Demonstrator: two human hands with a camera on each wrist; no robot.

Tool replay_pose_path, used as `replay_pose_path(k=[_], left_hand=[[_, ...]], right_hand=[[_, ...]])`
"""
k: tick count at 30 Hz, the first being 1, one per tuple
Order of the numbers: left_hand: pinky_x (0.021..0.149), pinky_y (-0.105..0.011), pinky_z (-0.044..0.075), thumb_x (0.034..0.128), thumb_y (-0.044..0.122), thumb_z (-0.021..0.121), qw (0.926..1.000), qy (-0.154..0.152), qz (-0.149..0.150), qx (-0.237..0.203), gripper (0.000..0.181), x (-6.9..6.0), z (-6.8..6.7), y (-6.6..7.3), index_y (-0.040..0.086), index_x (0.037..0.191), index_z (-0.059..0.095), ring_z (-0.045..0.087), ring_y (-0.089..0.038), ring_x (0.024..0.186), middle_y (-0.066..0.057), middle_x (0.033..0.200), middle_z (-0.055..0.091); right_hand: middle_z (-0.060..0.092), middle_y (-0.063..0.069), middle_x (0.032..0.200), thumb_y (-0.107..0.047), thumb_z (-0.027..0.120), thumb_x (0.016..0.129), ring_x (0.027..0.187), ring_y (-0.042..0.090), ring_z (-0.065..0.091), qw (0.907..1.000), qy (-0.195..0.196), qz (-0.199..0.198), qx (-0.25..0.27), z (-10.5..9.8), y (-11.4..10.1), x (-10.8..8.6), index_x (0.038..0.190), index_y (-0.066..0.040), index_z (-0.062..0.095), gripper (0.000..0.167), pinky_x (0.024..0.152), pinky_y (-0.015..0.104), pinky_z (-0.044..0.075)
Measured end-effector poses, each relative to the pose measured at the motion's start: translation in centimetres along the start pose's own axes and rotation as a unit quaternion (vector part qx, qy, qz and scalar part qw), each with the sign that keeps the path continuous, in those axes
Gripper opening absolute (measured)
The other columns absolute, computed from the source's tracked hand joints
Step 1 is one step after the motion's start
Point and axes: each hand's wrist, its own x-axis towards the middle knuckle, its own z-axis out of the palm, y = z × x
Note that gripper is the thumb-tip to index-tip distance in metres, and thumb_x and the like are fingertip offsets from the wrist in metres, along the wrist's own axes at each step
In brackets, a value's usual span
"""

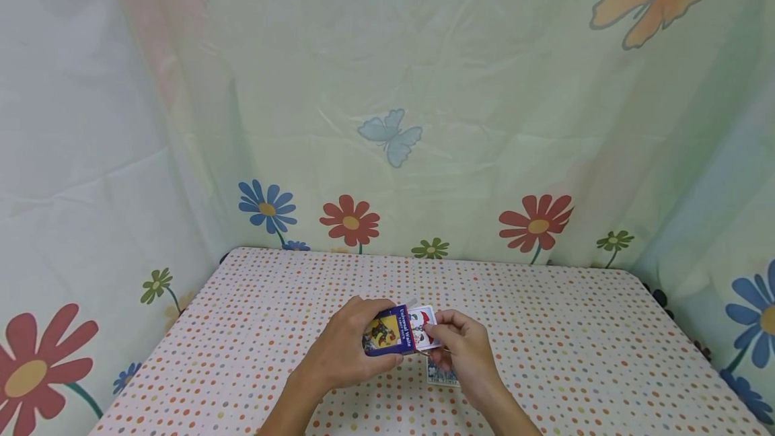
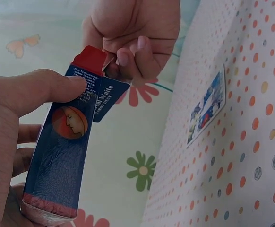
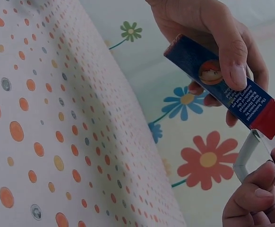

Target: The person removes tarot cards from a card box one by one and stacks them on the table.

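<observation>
My left hand (image 1: 346, 343) grips a dark blue tarot card box (image 1: 383, 334), its thumb along one narrow side. The box lies on its side in the air, with its top end toward my right hand (image 1: 472, 348). A white-edged picture card (image 1: 419, 325) sticks out of that end, and the right thumb and fingers pinch it. At the same end a red side flap (image 2: 90, 56) stands out, and the lid (image 3: 247, 150) is folded open. Below the right hand a second picture card (image 2: 208, 106) lies flat on the table, partly hidden in the head view.
A dotted cloth covers the table (image 1: 290, 295) under both hands. Behind and beside it hangs a pale curtain (image 1: 290, 86) printed with flowers and butterflies. Small dark objects (image 1: 658, 297) show past the table's right edge.
</observation>
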Motion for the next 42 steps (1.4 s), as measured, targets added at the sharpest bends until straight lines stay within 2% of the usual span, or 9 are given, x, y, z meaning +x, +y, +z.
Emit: replay_pose_path(k=[26, 42], left_hand=[[0.076, -0.023, 0.052, 0.0736, 0.045, 0.087, 1.0, 0.007, -0.002, 0.003, 0.069, -0.11, 0.11, -0.14, 0.023, 0.134, 0.063, 0.051, -0.006, 0.091, 0.009, 0.108, 0.062], [0.078, -0.024, 0.053, 0.0752, 0.048, 0.085, 1.0, 0.003, -0.002, 0.007, 0.071, -0.04, 0.03, -0.16, 0.02, 0.136, 0.062, 0.051, -0.007, 0.094, 0.01, 0.111, 0.063]], right_hand=[[0.06, 0.007, 0.077, -0.004, 0.062, 0.094, 0.051, 0.01, 0.048, 0.9994, 0.033, -0.006, 0.002, -0.18, -0.09, 0.22, 0.111, 0.006, 0.059, 0.02, 0.045, 0.021, 0.037], [0.061, 0.003, 0.08, -0.008, 0.062, 0.095, 0.053, 0.01, 0.048, 0.9982, 0.058, -0.006, -0.014, -0.61, -0.33, 0.27, 0.118, 0.003, 0.058, 0.026, 0.046, 0.021, 0.037]])
